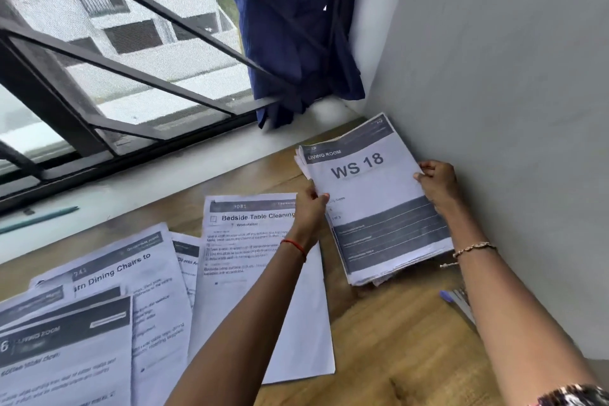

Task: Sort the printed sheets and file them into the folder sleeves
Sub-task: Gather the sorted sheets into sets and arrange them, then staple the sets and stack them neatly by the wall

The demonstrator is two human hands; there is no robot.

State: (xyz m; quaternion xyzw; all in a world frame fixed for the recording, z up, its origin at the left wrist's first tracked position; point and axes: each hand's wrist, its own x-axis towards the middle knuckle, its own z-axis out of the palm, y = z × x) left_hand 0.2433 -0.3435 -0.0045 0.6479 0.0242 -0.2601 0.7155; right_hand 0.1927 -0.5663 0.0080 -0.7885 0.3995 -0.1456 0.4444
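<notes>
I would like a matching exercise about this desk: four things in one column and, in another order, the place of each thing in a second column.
Things
1. thick stack of printed sheets with "WS 18" on top
2. white sheet headed "Bedside Table Cleaning"
3. teal pen
4. dark blue curtain

Places
A. on the white window ledge
B. bunched in the window corner, beside the grey wall
C. gripped by the left hand and the right hand
D. flat on the wooden table

Pairs: 1-C, 2-D, 3-A, 4-B

Matt printed paper sheets (375, 208) on smooth wood-grain table (395, 339); blue cloth (296, 26).
</notes>
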